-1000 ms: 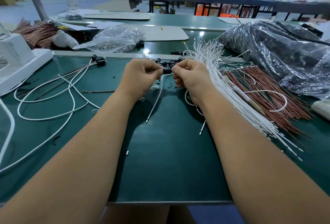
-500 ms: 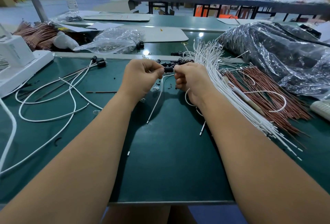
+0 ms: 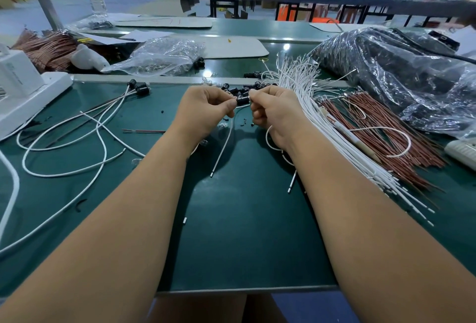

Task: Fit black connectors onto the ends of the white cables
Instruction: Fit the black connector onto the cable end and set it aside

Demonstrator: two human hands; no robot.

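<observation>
My left hand and my right hand meet over the green table, both pinching one black connector between their fingertips. A white cable hangs from the left fingers down onto the table; a second white cable loops below the right hand. Loose black connectors lie just behind the hands. A thick bundle of white cables fans out to the right. Finished white cables with black connectors lie at the left.
Brown wires lie beside the white bundle. A large plastic bag of black parts sits at the back right, a smaller clear bag at the back middle. A white machine stands at the left edge.
The hands stay pinched together at the same spot; only small finger shifts around the connector show.
</observation>
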